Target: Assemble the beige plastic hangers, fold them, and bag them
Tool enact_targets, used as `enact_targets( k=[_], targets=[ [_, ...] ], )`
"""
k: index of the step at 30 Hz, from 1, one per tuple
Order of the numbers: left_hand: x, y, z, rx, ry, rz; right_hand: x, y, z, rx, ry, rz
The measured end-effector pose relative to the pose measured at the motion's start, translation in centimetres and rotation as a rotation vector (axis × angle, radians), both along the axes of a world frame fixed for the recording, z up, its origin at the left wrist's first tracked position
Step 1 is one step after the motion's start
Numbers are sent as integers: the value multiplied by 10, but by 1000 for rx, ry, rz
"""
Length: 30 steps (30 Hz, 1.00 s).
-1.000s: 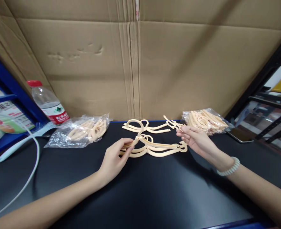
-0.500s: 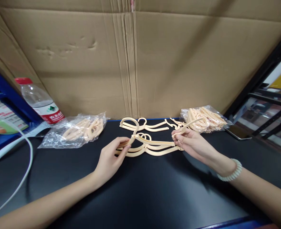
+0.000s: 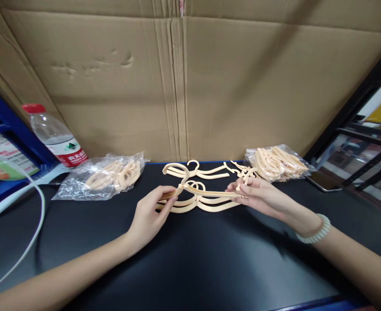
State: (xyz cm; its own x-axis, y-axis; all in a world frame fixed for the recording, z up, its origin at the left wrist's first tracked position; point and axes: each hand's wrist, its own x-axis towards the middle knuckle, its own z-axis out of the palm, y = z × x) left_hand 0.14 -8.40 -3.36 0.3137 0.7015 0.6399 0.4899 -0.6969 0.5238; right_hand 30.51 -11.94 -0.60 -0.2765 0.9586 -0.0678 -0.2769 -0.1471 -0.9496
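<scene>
My left hand is closed on one arm of a cream plastic clothes hanger, whose hook curls up toward me. At the hanger's other end my right hand pinches a small cream hanger piece, its fingers against the arm's tip. Whether piece and arm are joined cannot be made out. Beneath the held hanger lies another cream hanger on the dark table, partly covered. Farther back rests a hanger in parts, with small loose pieces to its right.
A clear bag of cream parts lies at left beside a red-capped bottle. Another bag of hanger parts sits at right, with a phone-like flat object beside it. A white cable curves along the left. Cardboard stands behind.
My right hand has turned the small piece from pointing outward to more upright and brought it to the hanger arm's end. My left hand holds the same spot.
</scene>
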Motion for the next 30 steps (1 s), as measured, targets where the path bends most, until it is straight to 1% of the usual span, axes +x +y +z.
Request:
enact_targets(
  k=[5,13,18,23,30],
  targets=[
    [-1,0,-2,12,6,-12,2,-2,-1,-29,34,109],
    [0,-1,0,57,38,-21,3,-3,-2,-93,2,119],
    [-1,-1,0,76,57,-28,1,-3,-2,-85,-55,89],
    [-1,1,-1,111,63,-44,-2,-4,-4,-19,-104,51],
    [-3,2,-3,121,68,-38,-9,-5,-6,80,-151,-22]
  ],
)
